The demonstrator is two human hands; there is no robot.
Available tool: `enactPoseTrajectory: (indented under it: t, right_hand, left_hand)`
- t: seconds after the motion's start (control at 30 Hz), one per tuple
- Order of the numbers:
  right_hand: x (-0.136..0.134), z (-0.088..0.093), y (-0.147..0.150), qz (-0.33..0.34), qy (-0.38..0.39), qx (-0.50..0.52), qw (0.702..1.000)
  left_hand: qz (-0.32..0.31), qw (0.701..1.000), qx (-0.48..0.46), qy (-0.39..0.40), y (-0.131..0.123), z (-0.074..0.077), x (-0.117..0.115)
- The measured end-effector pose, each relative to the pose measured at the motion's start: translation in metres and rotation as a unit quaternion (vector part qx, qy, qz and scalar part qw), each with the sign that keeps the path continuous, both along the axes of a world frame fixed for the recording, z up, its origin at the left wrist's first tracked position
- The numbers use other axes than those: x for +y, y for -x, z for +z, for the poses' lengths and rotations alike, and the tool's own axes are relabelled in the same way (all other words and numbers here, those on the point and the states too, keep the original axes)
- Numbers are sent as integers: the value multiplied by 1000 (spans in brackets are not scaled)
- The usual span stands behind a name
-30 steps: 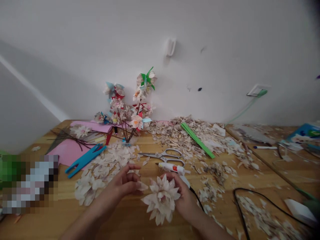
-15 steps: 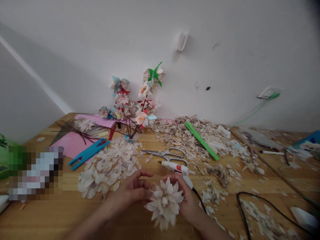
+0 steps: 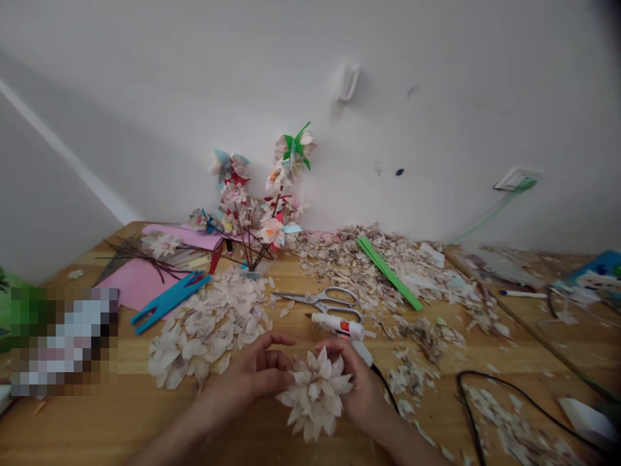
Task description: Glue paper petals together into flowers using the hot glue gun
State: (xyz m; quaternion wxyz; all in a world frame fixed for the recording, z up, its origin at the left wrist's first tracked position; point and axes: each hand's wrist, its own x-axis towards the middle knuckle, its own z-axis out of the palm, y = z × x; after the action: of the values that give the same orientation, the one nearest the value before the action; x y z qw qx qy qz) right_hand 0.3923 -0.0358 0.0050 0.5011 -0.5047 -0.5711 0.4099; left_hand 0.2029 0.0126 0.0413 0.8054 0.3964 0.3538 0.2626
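Note:
A handmade flower with layers of pale, pointed petals is held up over the near edge of the table, its open face turned toward me. My right hand grips it from the right, fingers curled behind the petals. On the other side my left hand has its thumb and curled fingers at the left petals, with the index finger raised. The flower's back and some fingertips are hidden. Just beyond my hands lie a white glue gun and grey-handled scissors. A heap of loose pale petals spreads to the left.
Finished flowers on brown stems stand by the wall. Green strips rest on a wide scatter of dried petals. A blue cut piece lies over pink paper. A black cord loops at the right.
The flower has tipped very slightly, with both hands staying at it. The whole view has shifted a little; the things on the table lie as before.

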Motion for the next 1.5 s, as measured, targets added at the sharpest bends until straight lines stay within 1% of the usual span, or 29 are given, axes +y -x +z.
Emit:
enactPoseTrajectory:
  t: [0.17, 0.3, 0.37, 0.43, 0.57, 0.67, 0.8, 0.97, 1.1, 1.3, 1.4, 1.5]
  right_hand:
    - [0, -3, 0, -1, 6, -17, 1000]
    - [0, -7, -1, 3, 5, -22, 1000]
    - [0, -8, -2, -3, -9, -26, 1000]
    - [1, -9, -2, -11, -21, -28, 999]
    - [1, -5, -1, -29, -17, -10, 999]
    - [2, 0, 1, -38, -5, -12, 999]
    - [2, 1, 2, -48, 6, -25, 999]
    - [3, -6, -2, -44, -12, -74, 996]
    - [3, -6, -2, -48, -30, -101, 993]
    - [1, 0, 0, -49, -20, -126, 991]
    - [1, 4, 1, -52, -8, -143, 988]
    - [2, 7, 2, -53, 15, -132, 990]
  left_hand:
    - [-1, 1000, -6, -9, 0, -2, 1]
    - [-1, 1000, -18, -2, -1, 3, -1]
    - [-1, 1000, -24, 9, -1, 6, -1]
    - [13, 999, -25, 25, -2, 7, 0]
    - [49, 996, -15, 72, -3, 2, 8]
    - [47, 995, -10, 92, -2, 1, 11]
    - [50, 995, -26, 78, 0, 13, 6]
    - [46, 995, 3, 84, 1, 31, 0]
    - [40, 996, -10, 78, 3, 36, -1]
    - [44, 994, -9, 99, 3, 32, -1]
    - [38, 996, 13, 85, 2, 28, 0]
    - [34, 997, 14, 71, 3, 25, 1]
